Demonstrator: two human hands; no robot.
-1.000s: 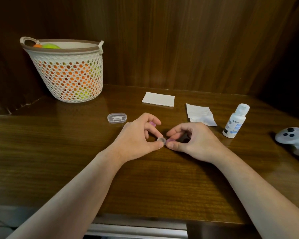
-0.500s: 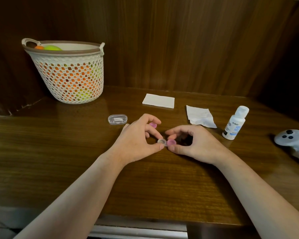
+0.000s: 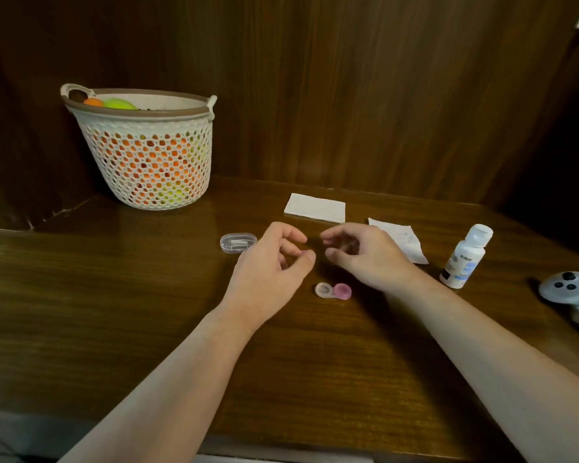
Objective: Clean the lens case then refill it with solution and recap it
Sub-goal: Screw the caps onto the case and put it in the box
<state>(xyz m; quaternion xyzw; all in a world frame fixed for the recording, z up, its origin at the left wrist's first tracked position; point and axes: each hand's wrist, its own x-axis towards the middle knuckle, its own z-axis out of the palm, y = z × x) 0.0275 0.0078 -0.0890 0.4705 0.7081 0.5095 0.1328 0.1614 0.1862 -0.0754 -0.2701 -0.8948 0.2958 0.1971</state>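
A white lattice basket (image 3: 147,155) holding orange and yellow-green balls (image 3: 119,103) stands at the back left of the wooden table (image 3: 81,295), with a clear oval box (image 3: 238,242) nearer the middle and a capped white solution bottle (image 3: 465,259) upright at the right. The lens case (image 3: 333,291), one cup clear and one pink, lies on the table just below and between the left hand (image 3: 268,265) and right hand (image 3: 368,253). Both hands hover with fingers loosely curled and hold nothing, apart from the case.
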